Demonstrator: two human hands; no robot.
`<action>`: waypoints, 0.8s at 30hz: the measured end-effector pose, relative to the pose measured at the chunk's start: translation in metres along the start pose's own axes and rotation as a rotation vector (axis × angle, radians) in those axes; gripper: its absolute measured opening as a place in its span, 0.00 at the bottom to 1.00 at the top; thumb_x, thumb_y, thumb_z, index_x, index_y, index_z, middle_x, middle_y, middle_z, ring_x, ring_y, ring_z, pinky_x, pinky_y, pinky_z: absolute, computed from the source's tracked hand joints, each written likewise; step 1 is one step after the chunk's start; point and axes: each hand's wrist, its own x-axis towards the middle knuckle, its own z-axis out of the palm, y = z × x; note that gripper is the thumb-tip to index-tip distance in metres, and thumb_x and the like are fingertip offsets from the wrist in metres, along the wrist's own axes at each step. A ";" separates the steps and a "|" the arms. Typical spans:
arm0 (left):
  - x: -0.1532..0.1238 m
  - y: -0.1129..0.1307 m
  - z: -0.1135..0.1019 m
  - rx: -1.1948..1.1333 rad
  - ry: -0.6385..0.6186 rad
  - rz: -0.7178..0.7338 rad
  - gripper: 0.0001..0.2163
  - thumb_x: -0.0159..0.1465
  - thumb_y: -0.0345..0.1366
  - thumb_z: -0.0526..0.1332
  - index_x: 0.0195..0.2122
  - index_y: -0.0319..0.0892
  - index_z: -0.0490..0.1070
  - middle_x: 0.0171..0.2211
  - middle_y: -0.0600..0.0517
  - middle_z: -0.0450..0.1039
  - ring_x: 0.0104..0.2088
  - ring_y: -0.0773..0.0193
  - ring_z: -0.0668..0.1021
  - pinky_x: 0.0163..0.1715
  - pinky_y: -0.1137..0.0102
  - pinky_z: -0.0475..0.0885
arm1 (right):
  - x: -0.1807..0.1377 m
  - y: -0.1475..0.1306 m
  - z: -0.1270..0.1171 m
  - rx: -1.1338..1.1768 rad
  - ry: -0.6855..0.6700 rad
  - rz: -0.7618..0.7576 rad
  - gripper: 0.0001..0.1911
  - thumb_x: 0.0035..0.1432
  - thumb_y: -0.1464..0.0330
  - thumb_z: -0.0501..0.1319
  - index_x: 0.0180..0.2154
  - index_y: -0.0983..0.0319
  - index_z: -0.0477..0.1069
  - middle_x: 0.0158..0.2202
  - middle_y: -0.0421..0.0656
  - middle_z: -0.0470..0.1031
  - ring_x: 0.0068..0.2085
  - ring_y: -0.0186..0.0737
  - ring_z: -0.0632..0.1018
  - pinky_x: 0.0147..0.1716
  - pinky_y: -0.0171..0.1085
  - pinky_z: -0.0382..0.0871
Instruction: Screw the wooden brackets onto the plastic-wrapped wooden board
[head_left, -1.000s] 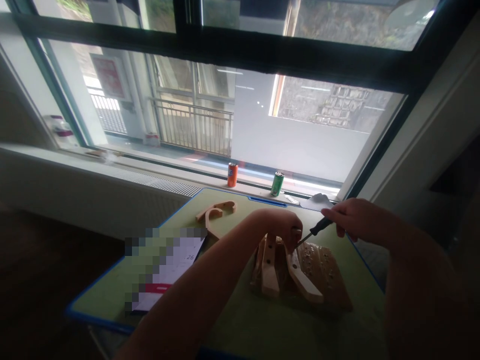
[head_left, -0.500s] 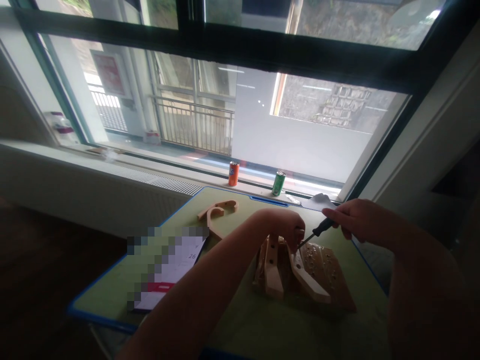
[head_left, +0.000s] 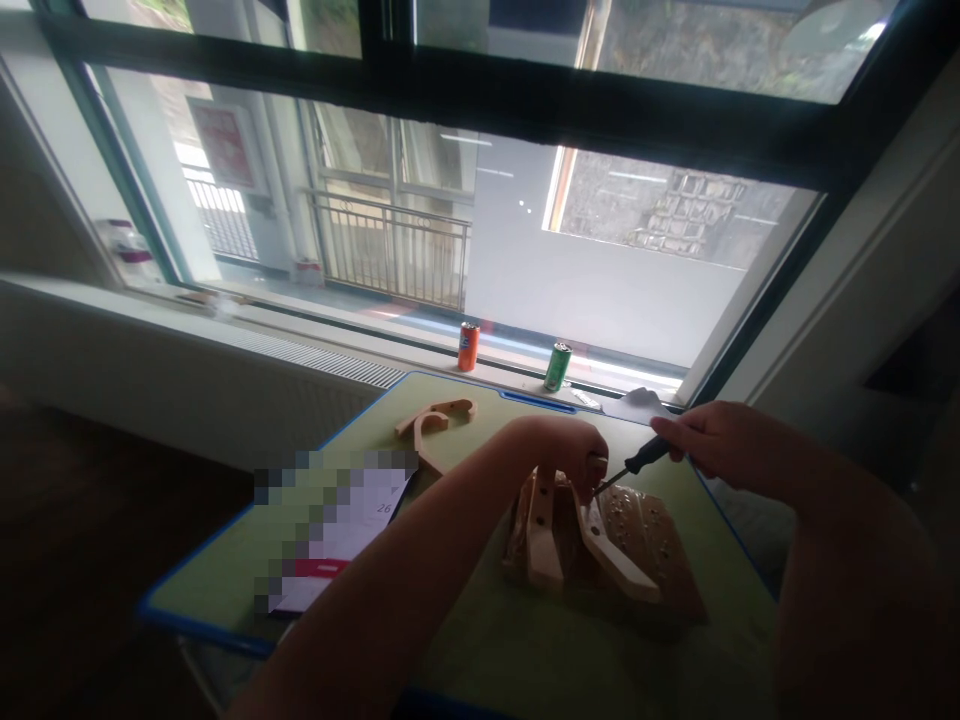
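My left hand [head_left: 571,452] is curled over the top of a wooden assembly [head_left: 600,545], a perforated board with two light wooden legs lying across it. My right hand [head_left: 712,440] grips a small screwdriver [head_left: 628,466] by its black handle, with the tip pointed down-left into the wood just beside my left fingers. The assembly rests on the green table [head_left: 480,640] with a blue rim.
A curved wooden piece [head_left: 435,422] lies at the table's far side. A paper sheet [head_left: 341,530] lies to the left. On the window ledge stand an orange can [head_left: 468,347] and a green can [head_left: 556,367]. A crumpled white wrapper [head_left: 637,404] sits near the far right corner.
The hands, screwdriver and wooden assembly keep almost the same places. Only the view has shifted slightly.
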 end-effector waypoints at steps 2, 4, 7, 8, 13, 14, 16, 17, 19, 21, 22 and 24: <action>0.001 -0.001 0.000 -0.004 -0.007 -0.009 0.26 0.39 0.46 0.68 0.40 0.44 0.71 0.34 0.53 0.73 0.30 0.64 0.74 0.30 0.69 0.70 | 0.003 0.002 0.002 -0.014 0.037 0.030 0.28 0.56 0.50 0.46 0.21 0.63 0.70 0.17 0.42 0.70 0.18 0.34 0.70 0.19 0.33 0.59; 0.000 0.000 0.000 -0.010 -0.009 -0.020 0.26 0.39 0.46 0.68 0.41 0.43 0.71 0.34 0.52 0.73 0.30 0.64 0.74 0.30 0.69 0.70 | 0.005 0.000 0.004 -0.004 0.093 0.002 0.24 0.57 0.52 0.47 0.30 0.62 0.72 0.20 0.42 0.72 0.20 0.34 0.71 0.20 0.33 0.60; -0.001 0.002 -0.001 -0.040 -0.021 -0.046 0.26 0.39 0.43 0.68 0.41 0.45 0.71 0.35 0.53 0.73 0.30 0.64 0.74 0.29 0.70 0.71 | 0.003 -0.005 0.003 0.035 0.106 -0.059 0.21 0.58 0.55 0.47 0.42 0.60 0.70 0.26 0.41 0.74 0.23 0.35 0.72 0.22 0.33 0.62; -0.002 0.003 -0.001 -0.049 -0.026 -0.060 0.25 0.40 0.42 0.68 0.42 0.45 0.70 0.35 0.53 0.73 0.30 0.64 0.74 0.28 0.70 0.71 | 0.002 -0.007 0.002 0.037 0.097 -0.087 0.20 0.58 0.56 0.47 0.41 0.59 0.70 0.28 0.42 0.75 0.25 0.35 0.73 0.23 0.33 0.63; -0.004 0.006 -0.002 -0.038 -0.022 -0.080 0.25 0.40 0.40 0.68 0.42 0.45 0.70 0.35 0.53 0.73 0.31 0.64 0.74 0.28 0.71 0.70 | -0.001 -0.005 -0.002 -0.033 0.043 -0.092 0.20 0.57 0.56 0.48 0.27 0.61 0.71 0.27 0.42 0.75 0.26 0.36 0.73 0.25 0.34 0.63; -0.003 0.005 -0.002 -0.031 -0.019 -0.075 0.25 0.40 0.40 0.68 0.42 0.45 0.70 0.35 0.53 0.73 0.31 0.64 0.74 0.29 0.71 0.70 | 0.000 -0.004 -0.001 -0.049 0.035 -0.032 0.23 0.57 0.54 0.47 0.23 0.62 0.70 0.23 0.42 0.74 0.23 0.36 0.72 0.23 0.34 0.62; -0.002 0.005 -0.001 -0.017 -0.015 -0.068 0.25 0.40 0.41 0.68 0.41 0.45 0.71 0.35 0.53 0.73 0.31 0.64 0.74 0.30 0.71 0.70 | 0.004 -0.002 0.002 -0.073 0.046 0.057 0.27 0.57 0.51 0.46 0.19 0.62 0.68 0.18 0.42 0.71 0.19 0.34 0.71 0.20 0.34 0.60; -0.001 0.004 -0.001 -0.012 -0.013 -0.066 0.25 0.40 0.41 0.68 0.41 0.45 0.71 0.35 0.53 0.73 0.31 0.64 0.74 0.30 0.70 0.70 | 0.006 -0.002 0.003 -0.077 0.062 0.064 0.28 0.57 0.50 0.45 0.19 0.62 0.68 0.17 0.42 0.71 0.19 0.34 0.71 0.20 0.34 0.59; -0.001 0.004 -0.001 -0.008 -0.011 -0.067 0.25 0.40 0.42 0.68 0.41 0.44 0.71 0.35 0.53 0.73 0.31 0.63 0.74 0.30 0.70 0.70 | 0.008 -0.005 0.005 -0.053 0.099 0.021 0.25 0.57 0.52 0.46 0.24 0.62 0.70 0.19 0.41 0.72 0.19 0.33 0.71 0.20 0.33 0.59; -0.001 0.005 -0.002 -0.006 -0.015 -0.081 0.25 0.41 0.43 0.68 0.41 0.44 0.71 0.35 0.52 0.73 0.31 0.63 0.74 0.30 0.69 0.70 | 0.006 -0.011 0.004 -0.006 0.127 -0.028 0.22 0.57 0.54 0.47 0.30 0.62 0.72 0.22 0.40 0.73 0.19 0.32 0.71 0.19 0.32 0.59; -0.002 0.006 -0.002 -0.004 -0.019 -0.090 0.25 0.41 0.43 0.68 0.41 0.44 0.71 0.35 0.52 0.73 0.31 0.63 0.74 0.30 0.69 0.70 | 0.004 -0.013 0.002 0.011 0.130 -0.051 0.21 0.58 0.54 0.47 0.31 0.61 0.72 0.23 0.40 0.74 0.19 0.32 0.71 0.20 0.32 0.59; -0.003 0.006 -0.002 -0.002 -0.022 -0.098 0.25 0.41 0.43 0.68 0.41 0.44 0.71 0.35 0.52 0.73 0.31 0.63 0.74 0.29 0.70 0.70 | -0.003 -0.016 -0.001 0.025 0.112 -0.100 0.20 0.57 0.55 0.48 0.31 0.61 0.72 0.24 0.40 0.74 0.21 0.32 0.71 0.20 0.32 0.59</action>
